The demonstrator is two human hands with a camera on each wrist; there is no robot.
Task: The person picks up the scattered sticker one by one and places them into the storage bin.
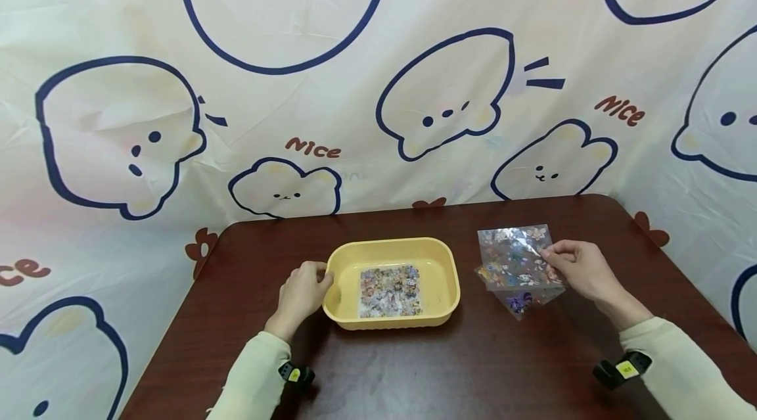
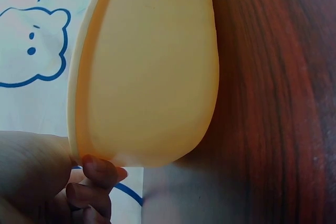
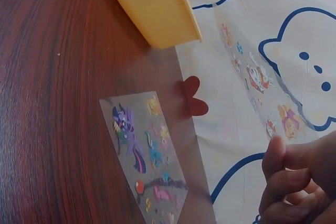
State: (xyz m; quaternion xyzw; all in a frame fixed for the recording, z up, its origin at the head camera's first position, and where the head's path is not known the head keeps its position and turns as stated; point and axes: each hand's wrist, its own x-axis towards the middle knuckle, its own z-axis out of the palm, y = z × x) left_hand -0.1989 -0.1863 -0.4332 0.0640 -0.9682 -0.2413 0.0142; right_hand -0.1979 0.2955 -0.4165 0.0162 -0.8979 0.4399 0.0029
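Observation:
My left hand [image 1: 300, 295] pinches the left rim of a yellow plastic tray [image 1: 390, 324]. In the left wrist view its thumb and fingers [image 2: 100, 171] are at the rim's corner. Inside the tray lies a sticker sheet [image 1: 390, 292] crowded with small colourful figures. To the right of the tray, my right hand [image 1: 582, 269] pinches a clear sticker sheet [image 1: 513, 252] by its right edge. Beneath the held sheet, and partly hidden by it, is another clear sticker sheet [image 3: 149, 156]; purple and orange pony-like figures show on it in the right wrist view.
Everything stands on a dark reddish-brown wooden table [image 1: 402, 374]. A pale cloth [image 1: 284, 104] with blue-outlined cartoon animals hangs behind the table and along both sides. Black wrist devices [image 1: 622, 369] with yellow labels sit at both sleeve cuffs.

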